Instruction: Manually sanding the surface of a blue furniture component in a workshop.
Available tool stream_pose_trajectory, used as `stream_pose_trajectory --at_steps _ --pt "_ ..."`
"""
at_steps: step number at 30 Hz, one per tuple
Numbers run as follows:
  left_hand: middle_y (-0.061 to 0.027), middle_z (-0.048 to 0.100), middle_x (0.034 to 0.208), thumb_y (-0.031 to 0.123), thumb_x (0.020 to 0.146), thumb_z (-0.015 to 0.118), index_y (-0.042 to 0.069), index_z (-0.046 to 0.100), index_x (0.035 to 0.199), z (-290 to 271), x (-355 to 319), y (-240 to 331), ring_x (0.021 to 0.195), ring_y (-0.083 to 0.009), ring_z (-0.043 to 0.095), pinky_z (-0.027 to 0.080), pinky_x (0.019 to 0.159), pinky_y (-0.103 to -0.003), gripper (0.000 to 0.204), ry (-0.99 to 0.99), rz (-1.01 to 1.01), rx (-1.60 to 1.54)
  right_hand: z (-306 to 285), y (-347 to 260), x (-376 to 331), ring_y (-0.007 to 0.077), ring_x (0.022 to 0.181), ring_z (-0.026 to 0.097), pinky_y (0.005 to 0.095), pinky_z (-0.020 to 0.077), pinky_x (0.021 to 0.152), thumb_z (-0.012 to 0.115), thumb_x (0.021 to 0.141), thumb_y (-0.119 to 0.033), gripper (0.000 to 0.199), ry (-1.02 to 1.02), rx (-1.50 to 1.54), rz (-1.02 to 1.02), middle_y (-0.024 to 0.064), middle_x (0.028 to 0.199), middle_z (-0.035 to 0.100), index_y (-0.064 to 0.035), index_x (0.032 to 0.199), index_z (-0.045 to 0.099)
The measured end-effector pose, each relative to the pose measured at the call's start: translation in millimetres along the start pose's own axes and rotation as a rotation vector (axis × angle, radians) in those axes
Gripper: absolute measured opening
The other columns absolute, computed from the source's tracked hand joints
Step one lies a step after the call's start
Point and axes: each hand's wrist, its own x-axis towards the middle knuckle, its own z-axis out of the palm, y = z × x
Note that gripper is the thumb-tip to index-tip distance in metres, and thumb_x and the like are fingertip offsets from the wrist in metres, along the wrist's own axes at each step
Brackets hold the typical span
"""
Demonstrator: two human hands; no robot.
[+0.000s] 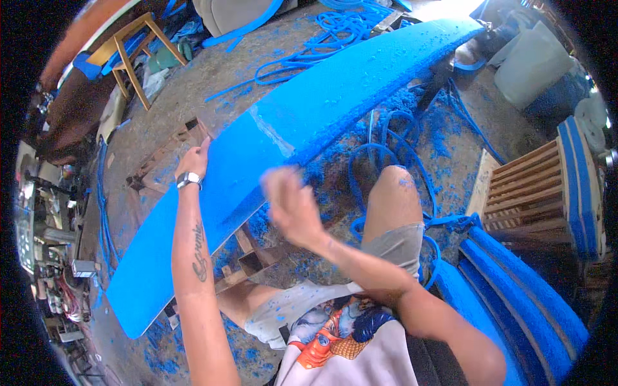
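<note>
Blue board (328,90), best steadied at its edge; grips of left hand (192,163) (fingers hidden) and right hand (291,204) (blurred) indeterminable.

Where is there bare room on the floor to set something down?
Best is the lightly littered floor between the wooden stool and the blue panel. A smaller patch lies between the pale bin and slatted wooden frame. Crowded: both sides of the panel's far half, with loose blue strips and shavings.

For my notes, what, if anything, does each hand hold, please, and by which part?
The left hand holds the blue panel by its far edge; the right hand is too blurred to tell.
</note>
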Motion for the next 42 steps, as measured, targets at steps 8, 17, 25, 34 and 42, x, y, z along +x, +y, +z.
stream_pose_trajectory --at_steps 8,17,25,34,42 --pt "-0.0160 0.063 0.124 0.077 0.082 0.043 0.015 0.065 0.121 4 -7 -11 0.114 -0.0343 0.059 0.046 0.094 -0.044 0.077 0.025 0.091 -0.103 -54 83 82 0.0218 0.095 0.056 0.0395 0.0463 0.080 0.058 0.090 -0.012 0.031 0.676 0.216 0.139 0.0091 0.105 0.057 -0.0005 0.117 0.049" --pt "-0.0142 0.067 0.118 0.074 0.082 0.047 0.015 0.070 0.112 0 -12 -1 0.110 -0.0338 0.061 0.047 0.092 -0.043 0.070 0.113 0.067 -0.117 -41 35 25 0.0314 0.127 0.045 0.0415 0.0382 0.104 0.063 0.086 -0.023 0.072 0.026 0.532 0.089 0.0260 0.137 0.045 -0.0039 0.147 0.030" --pt "-0.0164 0.069 0.111 0.067 0.086 0.050 0.008 0.071 0.107 -3 -18 7 0.104 -0.0322 0.064 0.047 0.090 -0.040 0.066 0.149 0.063 -0.101 23 32 9 0.0305 0.127 0.041 0.0374 0.0283 0.110 0.052 0.095 -0.019 0.071 0.336 0.713 0.485 0.0188 0.146 0.031 -0.0004 0.150 0.011" --pt "-0.0157 0.068 0.114 0.072 0.086 0.041 0.014 0.070 0.112 1 -8 -1 0.108 -0.0345 0.062 0.047 0.090 -0.043 0.070 0.089 0.040 -0.110 -15 70 48 0.0209 0.103 0.047 0.0366 0.0406 0.093 0.051 0.097 -0.022 0.063 0.541 0.716 0.521 0.0128 0.122 0.047 -0.0026 0.148 0.019" --pt "-0.0162 0.067 0.115 0.075 0.087 0.032 0.012 0.068 0.113 3 -5 -8 0.108 -0.0356 0.061 0.046 0.091 -0.044 0.078 0.089 0.064 -0.073 -1 46 -8 0.0311 0.134 0.031 0.0398 0.0251 0.111 0.052 0.095 -0.020 0.069 0.286 0.574 0.249 0.0188 0.147 0.028 -0.0004 0.150 0.015"
